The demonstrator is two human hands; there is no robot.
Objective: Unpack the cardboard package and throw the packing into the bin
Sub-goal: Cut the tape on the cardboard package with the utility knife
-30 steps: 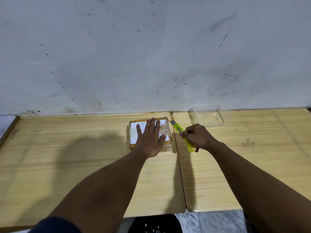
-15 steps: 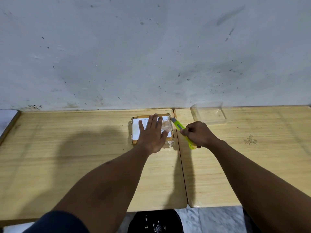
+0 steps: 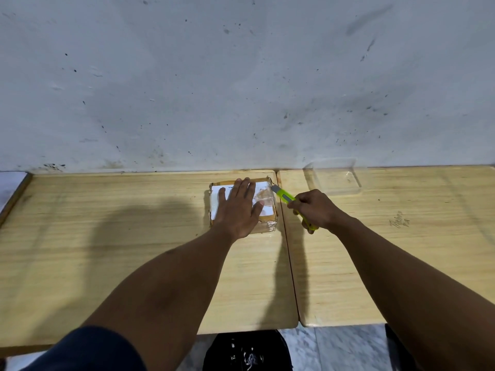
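Observation:
A small flat cardboard package (image 3: 267,207) with a white label and clear tape lies near the back of the left wooden table (image 3: 107,236). My left hand (image 3: 238,210) presses flat on top of it, fingers straight and spread. My right hand (image 3: 316,210) grips a yellow-green utility knife (image 3: 285,196). The knife's blade tip touches the package's far right corner. A black bin (image 3: 246,352) shows below the tables' front edge, between my arms.
A second wooden table (image 3: 401,250) butts against the first on the right, with a narrow seam between them. A clear plastic tray (image 3: 334,178) sits at its back by the stained white wall. Marble floor shows below.
The view has shifted slightly. My right hand and the knife have drawn a little nearer along the package's right edge; my left hand stays pressed on the package.

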